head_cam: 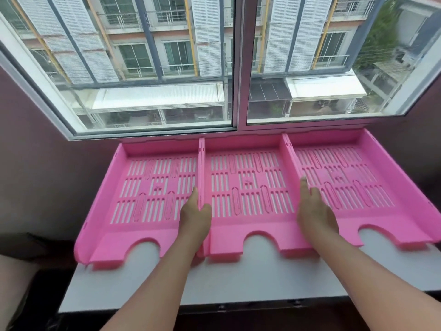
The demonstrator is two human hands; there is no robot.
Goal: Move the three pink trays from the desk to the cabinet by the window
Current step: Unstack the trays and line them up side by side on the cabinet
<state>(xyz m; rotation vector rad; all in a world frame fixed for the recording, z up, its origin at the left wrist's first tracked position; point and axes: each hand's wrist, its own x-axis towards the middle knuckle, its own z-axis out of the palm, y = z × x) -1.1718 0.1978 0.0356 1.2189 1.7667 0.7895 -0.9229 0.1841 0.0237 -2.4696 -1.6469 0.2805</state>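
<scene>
Upper-floor room, perhaps home office: window (233,68) facing apartment blocks, white cabinet (238,278), pink paper trays (248,187).

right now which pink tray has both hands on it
The middle pink slotted plastic tray: left hand grips its left wall, right hand its right wall.

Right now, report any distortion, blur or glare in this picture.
Head view: wide-angle bending curves the window frame and splays the outer pink trays; the near tray edges and cabinet top look soft; daylight is even, with no strong glare; both hands stay fairly sharp.
</scene>
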